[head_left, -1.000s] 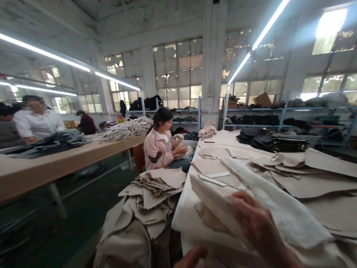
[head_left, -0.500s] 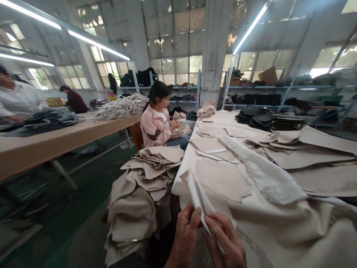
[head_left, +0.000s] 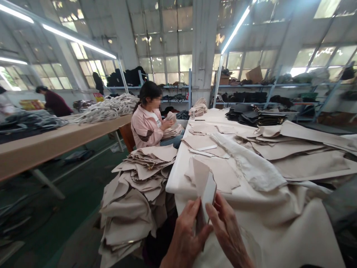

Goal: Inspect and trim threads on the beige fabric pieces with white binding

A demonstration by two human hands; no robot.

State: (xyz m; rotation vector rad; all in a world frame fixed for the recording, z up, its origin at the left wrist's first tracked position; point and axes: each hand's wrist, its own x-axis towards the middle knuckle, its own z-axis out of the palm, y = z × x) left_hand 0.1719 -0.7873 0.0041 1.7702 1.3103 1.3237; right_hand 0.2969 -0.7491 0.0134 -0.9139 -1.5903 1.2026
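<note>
Both of my hands hold a beige fabric piece [head_left: 200, 172] above the near edge of the table. A white strip-like panel [head_left: 209, 192] shows on it, edged by a thin dark line. My left hand [head_left: 187, 227] grips the lower left side, fingers closed around the fabric. On the right edge, my right hand [head_left: 224, 219] pinches the piece with the thumb over the white panel. Beyond the hands, flat beige fabric pieces [head_left: 223, 175] lie on the table, and a loose white strip [head_left: 206, 147] rests on one of them.
A tall stack of beige pieces [head_left: 131, 208] stands left of the table. A crumpled white cloth [head_left: 251, 167] and layered beige sheets [head_left: 309, 160] cover the right. Behind the stack sits a co-worker [head_left: 146, 124] handling fabric. Dark folded pieces [head_left: 245, 114] lie at the back.
The piece has turned from nearly edge-on to showing its beige face and white panel. My fingers have shifted on it. The view has swung slightly right.
</note>
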